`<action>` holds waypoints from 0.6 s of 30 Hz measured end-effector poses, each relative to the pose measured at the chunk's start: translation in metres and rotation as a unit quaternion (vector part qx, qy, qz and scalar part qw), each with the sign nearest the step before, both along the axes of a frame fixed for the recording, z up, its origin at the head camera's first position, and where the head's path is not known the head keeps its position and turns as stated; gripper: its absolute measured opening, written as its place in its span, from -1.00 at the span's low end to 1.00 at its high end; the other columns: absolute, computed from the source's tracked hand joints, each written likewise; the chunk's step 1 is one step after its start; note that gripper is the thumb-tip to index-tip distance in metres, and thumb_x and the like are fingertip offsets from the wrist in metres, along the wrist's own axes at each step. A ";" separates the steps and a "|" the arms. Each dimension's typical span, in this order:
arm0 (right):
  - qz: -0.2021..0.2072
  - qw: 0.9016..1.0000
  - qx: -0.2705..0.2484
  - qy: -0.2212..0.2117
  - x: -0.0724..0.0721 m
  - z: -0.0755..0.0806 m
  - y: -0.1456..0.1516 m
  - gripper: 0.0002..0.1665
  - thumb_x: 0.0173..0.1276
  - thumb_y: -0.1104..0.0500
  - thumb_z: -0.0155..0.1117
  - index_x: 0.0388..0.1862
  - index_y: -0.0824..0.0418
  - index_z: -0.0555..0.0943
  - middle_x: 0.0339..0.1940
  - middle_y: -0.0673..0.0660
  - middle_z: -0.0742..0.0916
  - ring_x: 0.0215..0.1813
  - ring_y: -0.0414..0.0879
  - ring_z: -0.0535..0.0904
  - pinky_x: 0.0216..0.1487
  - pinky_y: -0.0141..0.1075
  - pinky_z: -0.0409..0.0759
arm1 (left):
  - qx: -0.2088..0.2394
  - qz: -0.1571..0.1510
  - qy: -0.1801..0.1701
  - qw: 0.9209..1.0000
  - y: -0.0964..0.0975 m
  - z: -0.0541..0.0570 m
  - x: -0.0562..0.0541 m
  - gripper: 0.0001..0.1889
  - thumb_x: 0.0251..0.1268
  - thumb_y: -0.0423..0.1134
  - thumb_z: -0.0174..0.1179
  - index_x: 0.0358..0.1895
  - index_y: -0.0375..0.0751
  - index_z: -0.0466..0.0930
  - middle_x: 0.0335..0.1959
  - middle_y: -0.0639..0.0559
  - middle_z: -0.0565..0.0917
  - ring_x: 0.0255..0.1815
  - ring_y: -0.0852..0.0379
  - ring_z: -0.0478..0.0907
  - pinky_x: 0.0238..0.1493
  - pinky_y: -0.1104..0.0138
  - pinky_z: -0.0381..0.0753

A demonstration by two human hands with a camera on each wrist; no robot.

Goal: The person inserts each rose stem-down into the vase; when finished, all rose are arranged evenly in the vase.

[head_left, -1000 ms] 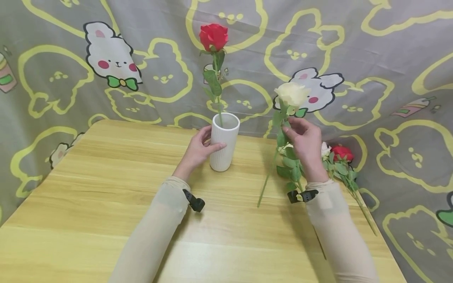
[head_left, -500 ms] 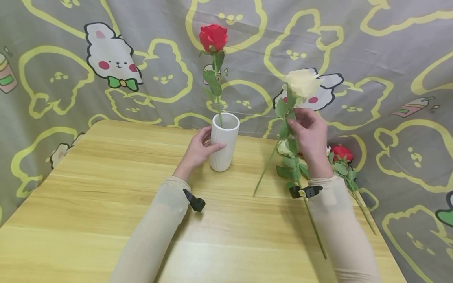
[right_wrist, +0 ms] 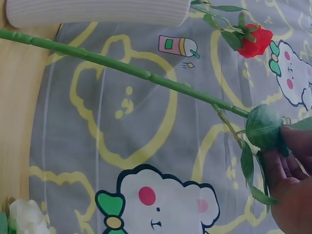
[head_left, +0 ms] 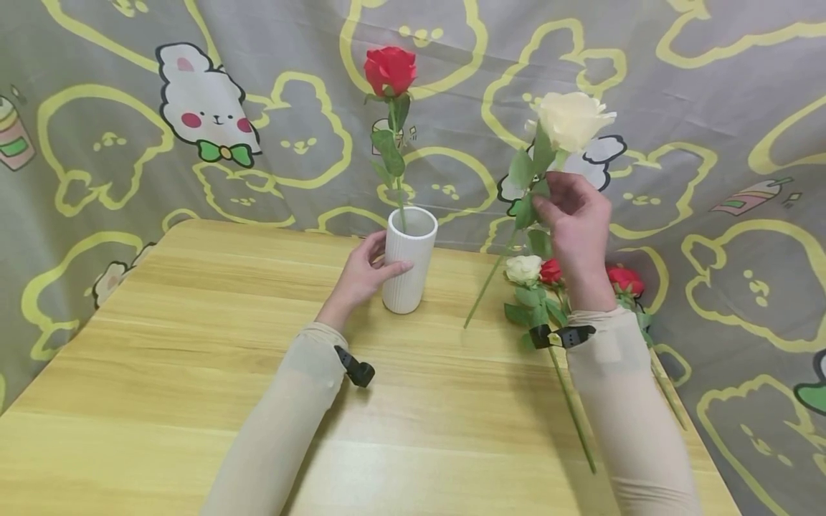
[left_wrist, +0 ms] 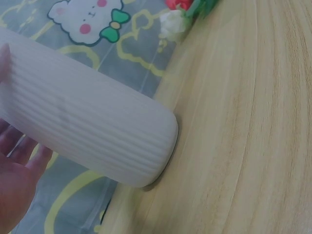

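A white ribbed vase (head_left: 413, 279) stands upright on the wooden table. My left hand (head_left: 360, 276) holds it from the left side, thumb across the front and the other fingers around the back; the left wrist view has the vase (left_wrist: 92, 112) too. One red rose (head_left: 390, 72) rises out of the vase. Right of it, my right hand (head_left: 582, 228) pinches a white rose (head_left: 573, 122) by its leafy stem, just under the bloom. That stem slants down-left in the air, its lower end above the table. In the right wrist view leaves partly cover the fingertips (right_wrist: 275, 168).
At the table's right side lie a white rose (head_left: 524, 269), a red rose (head_left: 551, 271) and another red rose (head_left: 624, 279), with long green stems, partly behind my right arm. A grey patterned curtain (head_left: 452, 43) hangs behind the table (head_left: 193, 322).
My right hand has risen and shifted slightly right with the white rose, so its stem has lifted higher. The left hand and the vase have stayed in place.
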State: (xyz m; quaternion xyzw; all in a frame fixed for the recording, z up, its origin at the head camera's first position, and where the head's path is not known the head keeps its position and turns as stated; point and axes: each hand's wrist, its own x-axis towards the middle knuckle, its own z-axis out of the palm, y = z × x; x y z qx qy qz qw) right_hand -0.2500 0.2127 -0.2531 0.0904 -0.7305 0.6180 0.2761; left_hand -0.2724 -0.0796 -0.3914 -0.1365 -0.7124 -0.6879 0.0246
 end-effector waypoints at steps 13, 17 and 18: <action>0.032 0.997 -0.053 0.052 -0.008 0.015 -0.015 -0.67 0.16 0.52 0.36 -0.11 0.27 0.69 -0.16 0.20 0.72 -0.11 -0.02 0.65 0.00 -0.34 0.63 | -0.008 0.003 0.001 1.000 0.000 0.000 0.001 -0.24 0.15 -0.24 0.46 0.40 -0.25 0.29 0.32 -0.15 0.43 0.35 -0.03 0.35 0.35 0.23 0.37; 0.041 0.996 -0.054 0.065 -0.012 0.020 -0.017 -0.70 0.14 0.52 0.37 -0.14 0.30 0.69 -0.21 0.18 0.72 -0.15 -0.03 0.65 -0.07 -0.38 0.64 | -0.005 0.001 0.000 1.000 0.002 0.000 0.001 -0.25 0.16 -0.25 0.45 0.40 -0.26 0.29 0.32 -0.16 0.43 0.35 -0.03 0.35 0.36 0.23 0.36; 0.043 0.995 -0.054 0.066 -0.012 0.021 -0.018 -0.70 0.14 0.52 0.37 -0.15 0.31 0.69 -0.22 0.18 0.72 -0.16 -0.04 0.65 -0.10 -0.39 0.64 | -0.003 -0.001 -0.002 1.000 0.002 0.001 0.001 -0.24 0.16 -0.25 0.45 0.40 -0.26 0.29 0.33 -0.16 0.43 0.35 -0.03 0.35 0.36 0.24 0.35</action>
